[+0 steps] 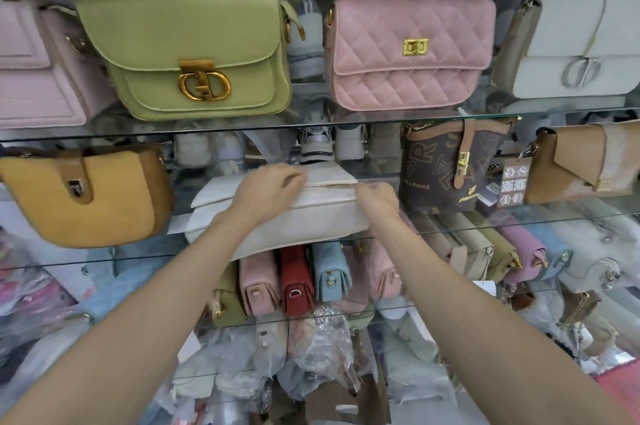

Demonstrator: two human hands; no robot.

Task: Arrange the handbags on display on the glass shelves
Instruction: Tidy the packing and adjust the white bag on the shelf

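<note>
My left hand (266,190) lies on top of the cream handbag (277,216), fingers curled over its upper flap and pinching that edge. My right hand (377,199) grips the same bag at its right end, fingers folded down onto the top seam; how far the fingertips wrap behind I cannot tell, since the bag hides them. The cream handbag lies flat on the middle glass shelf (519,220), its front overhanging the shelf's front edge, about midway along it.

On that same shelf, toward the left end, a mustard handbag (86,196) with a brown strap clasp leans forward at the edge. Just to the right of my right hand stands a dark brown lettered handbag (443,171), and farther toward the right end a tan envelope handbag (581,168).

On the upper glass shelf (311,124) a green handbag (187,53) with a gold ring clasp stands left of centre, a pink quilted handbag (408,50) beside it to the right, apart from it.

Beneath the cream bag, on the lower shelf, a red purse (296,280) stands upright in a row between a pink purse and a pale blue one.
</note>
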